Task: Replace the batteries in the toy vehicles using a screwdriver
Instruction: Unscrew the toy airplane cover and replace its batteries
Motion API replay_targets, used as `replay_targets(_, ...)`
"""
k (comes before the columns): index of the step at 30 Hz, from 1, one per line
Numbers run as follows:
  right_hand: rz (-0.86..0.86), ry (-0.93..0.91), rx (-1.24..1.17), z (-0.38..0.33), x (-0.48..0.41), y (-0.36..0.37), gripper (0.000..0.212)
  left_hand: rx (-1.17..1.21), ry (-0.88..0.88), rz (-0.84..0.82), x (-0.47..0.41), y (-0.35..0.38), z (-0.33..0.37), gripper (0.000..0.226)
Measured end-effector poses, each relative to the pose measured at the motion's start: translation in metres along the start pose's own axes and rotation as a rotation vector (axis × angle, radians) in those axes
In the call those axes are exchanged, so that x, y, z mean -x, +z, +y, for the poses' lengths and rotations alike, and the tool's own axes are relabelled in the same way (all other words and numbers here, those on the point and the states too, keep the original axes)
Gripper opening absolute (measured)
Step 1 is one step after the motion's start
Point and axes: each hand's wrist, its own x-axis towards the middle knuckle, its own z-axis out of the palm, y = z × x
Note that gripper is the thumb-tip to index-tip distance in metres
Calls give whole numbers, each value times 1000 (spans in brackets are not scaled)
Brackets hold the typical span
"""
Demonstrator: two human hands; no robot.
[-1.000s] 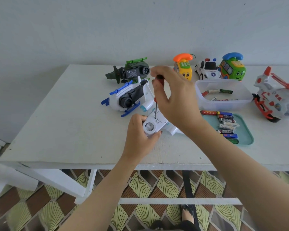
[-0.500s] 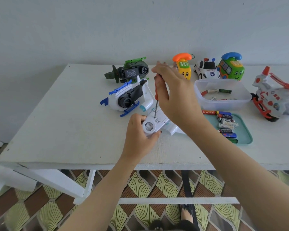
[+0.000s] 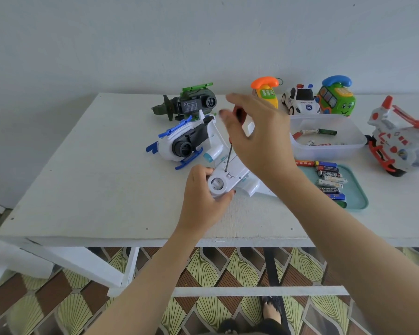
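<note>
A white toy vehicle [image 3: 230, 181] lies belly-up on the white table [image 3: 102, 175]. My left hand [image 3: 203, 201] grips its near end. A red-handled screwdriver [image 3: 229, 155] stands upright with its tip in the toy's battery cover. My right hand [image 3: 257, 136] is at the handle, fingers spread and blurred, the handle between thumb and fingers. Loose batteries [image 3: 329, 181] lie on a teal tray [image 3: 359, 201] to the right.
A white-and-blue helicopter [image 3: 182, 143] and a green helicopter [image 3: 189, 103] lie behind the toy. A clear tub [image 3: 327, 151] with batteries, an orange phone car [image 3: 265, 91], a police car [image 3: 300, 100], a green bus [image 3: 336, 97] and a red-white helicopter [image 3: 402, 143] stand at right.
My right hand's fingers have spread and shifted round the screwdriver handle. The left hand and the toy have stayed put.
</note>
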Motion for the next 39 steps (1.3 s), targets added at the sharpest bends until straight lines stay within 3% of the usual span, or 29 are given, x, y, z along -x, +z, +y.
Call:
replay_targets(4,46,71,-123,-4,1,2,12,-2,1,1,0,0,2,50)
replay_targets(10,-171,32,-57,-1,5,8,29,-10,15,2,0,0,1,50)
replay_targets(13,-83,-45,16,-2,4,10,36,-15,10,-2,0,0,-1,50)
replay_targets(17,95,-103,71,-3,2,12,26,-9,-3,3,0,0,0,49)
replay_targets(23,-30,-91,45,-3,1,8,22,-15,6,1,0,-1,-1,48)
replay_targets(29,57,-31,40,-7,-1,5,22,-20,20,1,0,-2,2,49)
replay_targets(39,-83,-31,9,0,4,-1,28,-17,4,-13,-1,-1,0,50)
